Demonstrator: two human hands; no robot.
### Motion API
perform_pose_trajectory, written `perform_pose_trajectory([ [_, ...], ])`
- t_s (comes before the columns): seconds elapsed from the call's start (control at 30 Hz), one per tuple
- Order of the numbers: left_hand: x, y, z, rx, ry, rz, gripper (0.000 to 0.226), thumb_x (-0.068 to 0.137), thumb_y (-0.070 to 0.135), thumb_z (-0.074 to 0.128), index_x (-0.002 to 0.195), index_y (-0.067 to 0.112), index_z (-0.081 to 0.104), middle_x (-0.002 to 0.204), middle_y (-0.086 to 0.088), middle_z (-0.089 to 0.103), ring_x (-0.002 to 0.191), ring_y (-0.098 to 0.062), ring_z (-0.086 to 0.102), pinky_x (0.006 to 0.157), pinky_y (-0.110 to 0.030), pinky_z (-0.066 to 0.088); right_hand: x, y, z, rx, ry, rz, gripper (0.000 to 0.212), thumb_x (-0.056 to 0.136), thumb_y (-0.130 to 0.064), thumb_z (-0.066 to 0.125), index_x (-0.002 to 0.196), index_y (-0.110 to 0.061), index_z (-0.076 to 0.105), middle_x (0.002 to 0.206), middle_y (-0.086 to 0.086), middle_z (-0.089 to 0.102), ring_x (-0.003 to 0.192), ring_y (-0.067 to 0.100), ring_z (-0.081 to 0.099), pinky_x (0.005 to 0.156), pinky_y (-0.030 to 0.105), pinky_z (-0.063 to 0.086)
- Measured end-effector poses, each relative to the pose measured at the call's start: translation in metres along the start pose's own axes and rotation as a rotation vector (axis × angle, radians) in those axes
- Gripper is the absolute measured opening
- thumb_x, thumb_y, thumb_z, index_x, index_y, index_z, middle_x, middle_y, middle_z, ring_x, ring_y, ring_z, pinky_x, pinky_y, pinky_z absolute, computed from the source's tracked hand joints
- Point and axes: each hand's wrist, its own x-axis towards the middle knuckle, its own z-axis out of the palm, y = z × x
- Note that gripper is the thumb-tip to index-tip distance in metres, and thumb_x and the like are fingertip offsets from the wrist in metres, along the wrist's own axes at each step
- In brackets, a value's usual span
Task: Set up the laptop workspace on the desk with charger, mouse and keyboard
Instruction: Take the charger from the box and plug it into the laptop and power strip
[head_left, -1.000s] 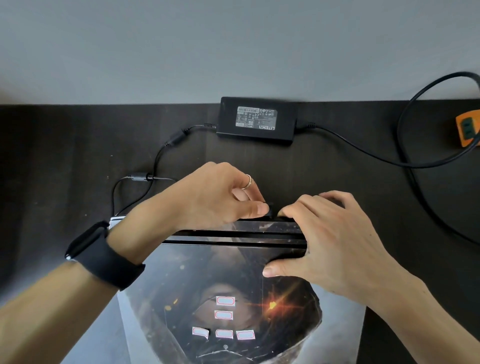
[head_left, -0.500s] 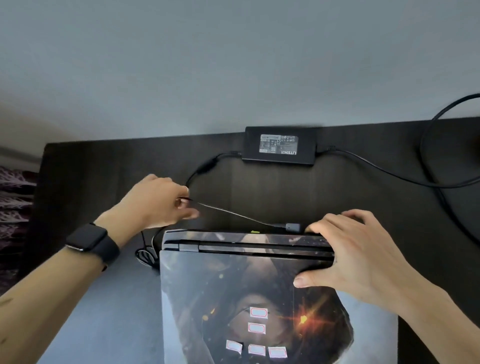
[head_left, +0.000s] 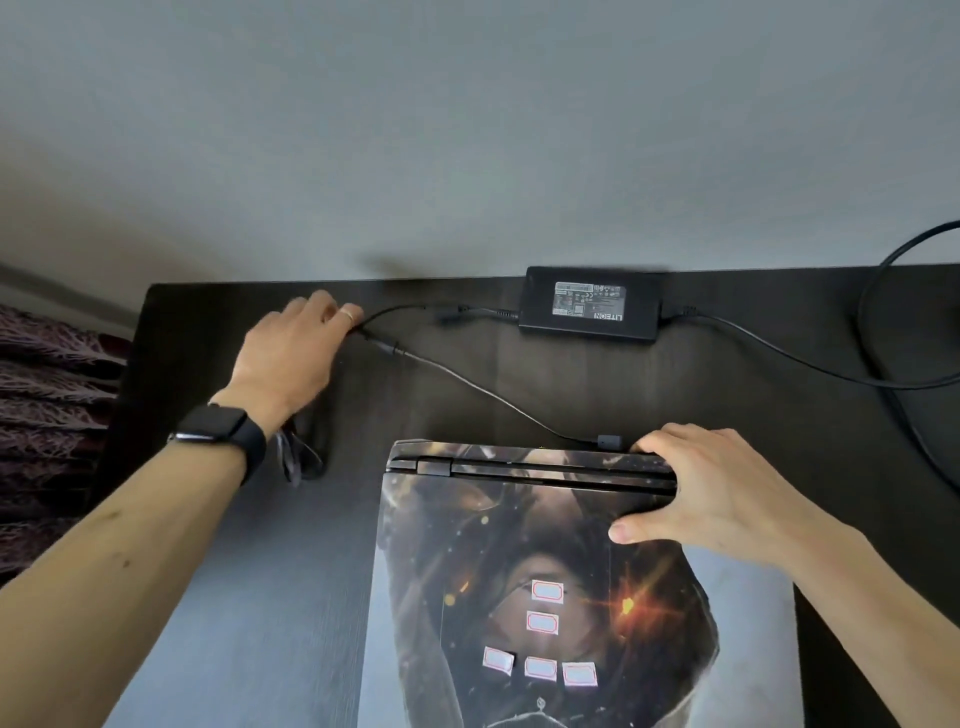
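Observation:
A closed laptop (head_left: 519, 545) with a dark printed lid and small stickers lies on the black desk (head_left: 753, 405), hinge edge away from me. The black charger brick (head_left: 592, 304) sits at the desk's back edge. Its thin cable (head_left: 467, 379) runs left from the brick, bends at my left hand (head_left: 291, 358), then crosses back to a plug (head_left: 609, 442) at the laptop's rear edge. My left hand holds the cable's bend, fingers curled over it. My right hand (head_left: 717, 488) grips the laptop's rear right corner, fingers over the back edge and thumb on the lid.
A thick black mains lead (head_left: 779, 358) runs from the brick to the right and loops off the frame. A small dark bundle of cord (head_left: 306, 452) lies by my left wrist. Patterned fabric (head_left: 47, 415) lies beyond the desk's left edge. A grey wall stands behind.
My left hand left the laptop's rear edge and moved back-left, drawing the cable out with it. The plug now sits at the laptop's rear edge. My right hand stayed on the corner.

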Motion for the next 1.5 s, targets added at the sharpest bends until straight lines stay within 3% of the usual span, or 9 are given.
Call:
perform_pose_trajectory([
  [0.2,-0.001,0.024,0.010,-0.236,0.045,-0.204,0.040,0.088,0.019,0.063,0.127,0.015,0.057,0.119,-0.014,0.057,0.105,-0.038,0.056,0.080,-0.051,0.051,0.002,-0.006,0.006,0.072,0.001,0.066,0.075,0.046,-0.082,0.067,0.106,-0.039,0.055,0.099,-0.024,0.052,0.103,0.006,0.040,0.080,0.036,0.050],
  [0.33,-0.016,0.077,0.011,-0.479,0.146,-0.208,0.033,0.088,0.020,0.062,0.120,0.015,0.063,0.119,-0.009,0.059,0.105,-0.034,0.057,0.084,-0.047,0.050,0.000,-0.009,0.008,0.040,0.009,0.084,0.072,0.054,-0.075,0.074,0.111,-0.036,0.057,0.104,-0.019,0.053,0.106,0.009,0.040,0.066,0.021,0.029],
  [0.53,-0.039,0.165,0.009,-0.717,0.136,-0.051,0.038,0.088,0.049,0.051,0.115,0.029,0.068,0.119,0.002,0.062,0.110,-0.024,0.059,0.090,-0.041,0.052,-0.007,-0.006,0.015,0.137,0.119,0.140,0.077,0.041,-0.076,0.075,0.107,-0.038,0.060,0.121,-0.020,0.023,0.111,0.008,0.032,0.093,0.041,0.049],
  [0.7,-0.055,0.209,0.022,-0.639,0.069,-0.074,0.054,0.092,0.059,0.031,0.133,0.035,0.056,0.148,0.002,0.047,0.143,-0.020,0.033,0.115,-0.042,0.032,-0.014,-0.006,0.022,-0.017,0.166,0.200,0.084,0.049,-0.087,0.061,0.120,-0.044,0.054,0.121,-0.018,0.037,0.117,0.013,0.039,0.103,0.041,0.034],
  [1.07,-0.065,0.211,0.022,-0.567,0.069,-0.121,0.051,0.093,0.054,0.031,0.132,0.038,0.058,0.149,0.004,0.047,0.145,-0.019,0.031,0.116,-0.042,0.029,-0.037,-0.013,0.068,0.110,0.451,0.307,0.084,0.067,-0.084,0.053,0.140,-0.044,0.048,0.149,-0.016,0.039,0.146,0.008,0.025,0.111,0.048,0.031],
  [1.17,-0.063,0.221,0.009,-0.589,0.056,-0.167,0.043,0.092,0.041,0.045,0.129,0.027,0.062,0.144,-0.007,0.053,0.138,-0.028,0.041,0.111,-0.051,0.034,-0.061,-0.010,0.072,0.443,0.623,0.345,0.068,0.080,-0.061,0.063,0.140,-0.031,0.051,0.148,-0.013,0.042,0.142,0.004,0.030,0.117,0.035,0.031],
  [1.27,-0.059,0.259,-0.014,-0.651,0.117,-0.146,0.038,0.089,0.020,0.062,0.127,0.011,0.061,0.138,-0.015,0.055,0.129,-0.035,0.049,0.106,-0.054,0.039,-0.105,0.016,0.076,0.885,0.854,0.533,0.049,0.086,-0.042,0.072,0.131,-0.029,0.057,0.130,-0.018,0.054,0.121,-0.004,0.051,0.101,0.021,0.043],
  [1.4,-0.055,0.339,-0.057,-0.730,0.214,0.097,0.047,0.086,0.026,0.058,0.132,0.014,0.055,0.140,-0.008,0.051,0.128,-0.029,0.047,0.106,-0.047,0.040,-0.167,0.092,0.082,1.292,1.077,0.844,0.028,0.090,-0.033,0.073,0.114,-0.028,0.060,0.117,-0.003,0.067,0.101,0.007,0.067,0.090,0.033,0.055],
  [1.5,-0.056,0.419,-0.094,-0.786,0.253,0.309,0.048,0.086,0.030,0.055,0.131,0.015,0.056,0.138,-0.007,0.052,0.125,-0.027,0.050,0.103,-0.043,0.043,-0.217,0.164,0.079,1.532,1.165,0.966,0.035,0.094,-0.032,0.068,0.122,-0.017,0.056,0.113,0.003,0.068,0.098,0.017,0.071,0.088,0.040,0.058],
])
